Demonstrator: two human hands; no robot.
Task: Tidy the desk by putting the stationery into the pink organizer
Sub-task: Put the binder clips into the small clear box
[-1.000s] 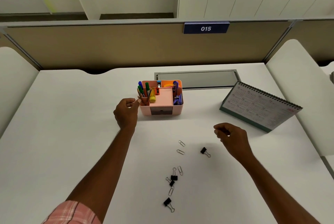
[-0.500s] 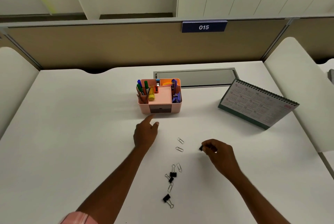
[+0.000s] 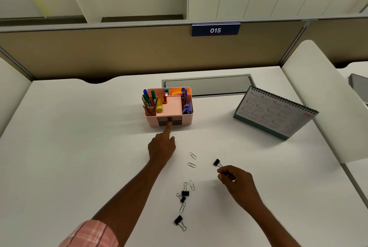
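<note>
Pink plaid sleeve (image 3: 89,234) is showing at the near edge on the left arm. Three loose binder clips (image 3: 178,220) and two paper clips (image 3: 182,207) are lying in a cluster on the white counter (image 3: 79,147). Right hand (image 3: 235,179) is pinching the wire handle of a black binder clip (image 3: 216,162) between thumb and fingertips; can't tell if it's touching the counter. Two more paper clips (image 3: 191,165) are lying between the hands. Left hand (image 3: 162,146) is pointing, index finger straight with its tip touching the dark drawer (image 3: 169,122) of the pink organizer (image 3: 187,119), other fingers curled. Organizer is sitting mid-counter, holding pens (image 3: 147,99) on the left and a purple stapler (image 3: 187,108) on the right. Desk calendar (image 3: 274,111) is standing to its right. Grey cable hatch (image 3: 207,85) is lying behind, "015" sign (image 3: 215,30) hanging on the partition.
</note>
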